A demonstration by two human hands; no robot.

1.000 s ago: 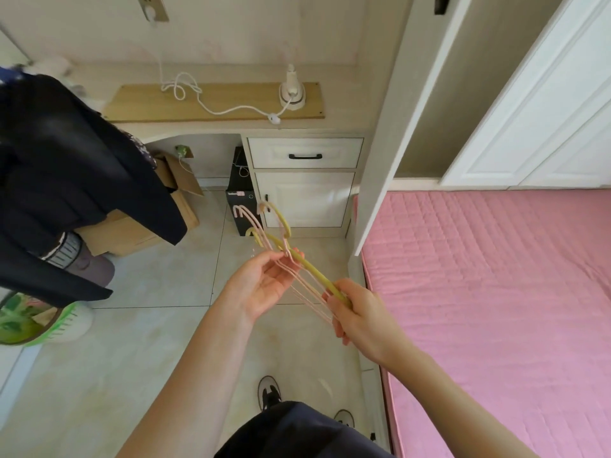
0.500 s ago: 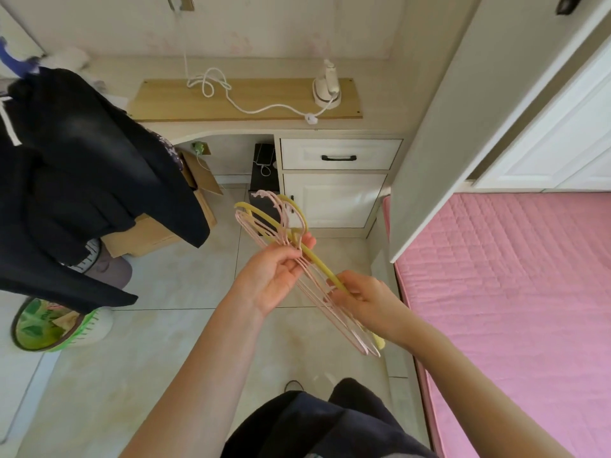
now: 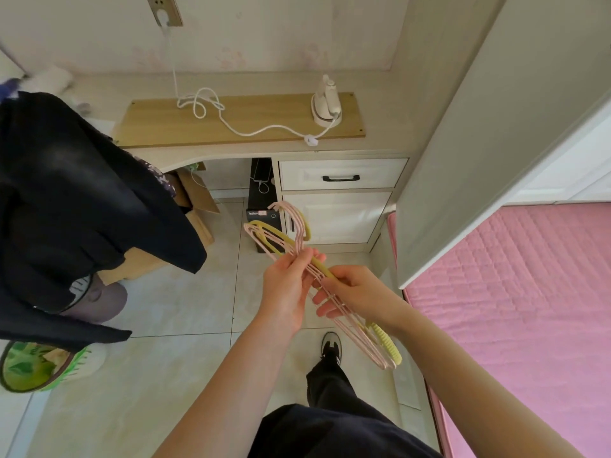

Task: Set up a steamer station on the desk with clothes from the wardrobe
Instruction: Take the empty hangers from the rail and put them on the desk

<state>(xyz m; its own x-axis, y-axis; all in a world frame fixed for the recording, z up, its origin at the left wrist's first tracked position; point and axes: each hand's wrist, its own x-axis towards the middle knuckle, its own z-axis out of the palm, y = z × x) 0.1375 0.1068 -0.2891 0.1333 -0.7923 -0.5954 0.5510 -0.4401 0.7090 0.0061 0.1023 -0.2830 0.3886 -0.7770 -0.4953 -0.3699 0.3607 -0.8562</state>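
A bunch of pink and yellow hangers (image 3: 276,234) is held over the floor in front of me. My left hand (image 3: 288,287) grips the bunch near its hooks. My right hand (image 3: 352,292) holds the same bunch lower down, thumb on top and fingers underneath. A white handheld steamer (image 3: 325,102) stands on the wooden board (image 3: 264,117) on the desk, and its white cord (image 3: 231,123) loops across the board up to a wall socket (image 3: 164,9). Dark clothes (image 3: 72,206) hang at the left.
A white drawer unit (image 3: 340,196) sits under the desk beside a black box (image 3: 264,209). A cardboard box (image 3: 195,206) stands under the desk at left. A pink mattress (image 3: 515,309) fills the right side behind an open wardrobe door (image 3: 479,153). A green basket (image 3: 36,366) sits low left.
I have moved closer to the desk and the view has tilted. The hanger bunch stays in both hands, with my right hand's fingers now spread further under it.
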